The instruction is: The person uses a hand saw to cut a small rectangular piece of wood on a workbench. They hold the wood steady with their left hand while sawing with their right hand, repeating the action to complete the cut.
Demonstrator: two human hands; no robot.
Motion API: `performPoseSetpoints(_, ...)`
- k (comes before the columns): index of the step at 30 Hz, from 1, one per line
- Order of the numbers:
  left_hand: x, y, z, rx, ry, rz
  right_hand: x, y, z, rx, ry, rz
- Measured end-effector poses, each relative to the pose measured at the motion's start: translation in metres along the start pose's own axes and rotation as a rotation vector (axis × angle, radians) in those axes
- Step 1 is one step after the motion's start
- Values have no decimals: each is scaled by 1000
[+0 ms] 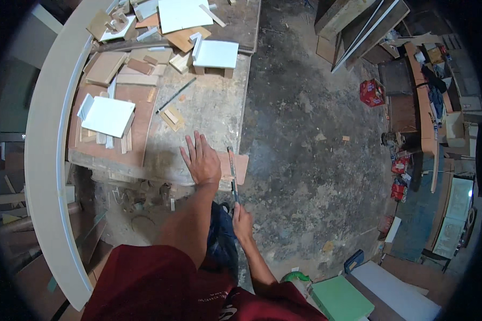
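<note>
My left hand lies flat with fingers spread at the front corner of the workbench. It presses on a thin reddish-brown board that sticks out past the bench's right edge. My right hand is closed round the handle of a slim, long tool, which looks like a narrow saw. Its blade points away from me and crosses the board just right of my left hand. The blade's teeth are too small to make out.
A white-topped wooden piece and another stand on the bench, with a dark thin rod and a small wood block between them. A long pale curved-looking panel borders the left. Red boxes and a green board sit right.
</note>
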State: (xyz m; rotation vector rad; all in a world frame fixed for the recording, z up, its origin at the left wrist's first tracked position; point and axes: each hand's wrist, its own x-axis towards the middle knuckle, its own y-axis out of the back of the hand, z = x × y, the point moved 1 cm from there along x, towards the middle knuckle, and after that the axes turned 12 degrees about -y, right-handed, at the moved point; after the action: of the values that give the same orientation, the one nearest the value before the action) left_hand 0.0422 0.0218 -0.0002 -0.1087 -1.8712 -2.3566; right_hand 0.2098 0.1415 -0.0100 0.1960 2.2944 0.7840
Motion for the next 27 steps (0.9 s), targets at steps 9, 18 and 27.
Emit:
performPoseSetpoints(9,-4,-4,-3,78,-24,13,-20,23,22,282,115,-188)
performPoseSetpoints(18,-3,-2,0,107,-111,79,-23,24,35,389,-57,-350)
performPoseSetpoints(27,-10,3,9,-6,-300,29,-10,25,-5,203,121,-41)
